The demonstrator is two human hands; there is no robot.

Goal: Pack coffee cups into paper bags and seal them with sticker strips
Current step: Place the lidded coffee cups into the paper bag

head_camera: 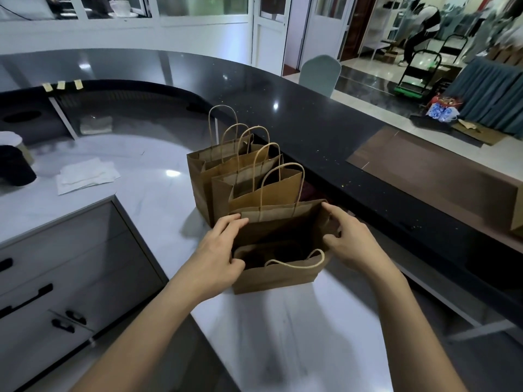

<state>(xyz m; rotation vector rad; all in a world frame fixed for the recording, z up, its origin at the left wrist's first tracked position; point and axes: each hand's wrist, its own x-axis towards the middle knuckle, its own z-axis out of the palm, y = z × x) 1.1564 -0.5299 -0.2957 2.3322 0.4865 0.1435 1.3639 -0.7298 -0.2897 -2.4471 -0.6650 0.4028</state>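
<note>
Standing on a white counter [283, 329], nearest bag [276, 274] open at the top, mouth spread wide, inside dark; contents cannot be told. Gripped at its left side by left hand [219, 251], thumb hooked over the near rim, fingers laid along the far upper edge. Gripped at its right side by right hand [349, 240], thumb and curled fingers pinching the right edge of the mouth. One twisted handle [297, 263] flopped over the bag's near wall; far handle upright.

Just behind the nearest bag, a row of three more bags [226, 182], upright, touching one another, handles up, mouths open. Right of the bag, along its side, a raised black ledge [325, 131] curving away to the far left. Far left of the bag, on the counter, white papers [86, 175] and a dark round object [15, 168]. Well behind and left of the bag, three yellowish strips [62, 85] stuck on the ledge's edge. Below left of the bag, grey drawers [56, 278] with black pulls. No cups made out.
</note>
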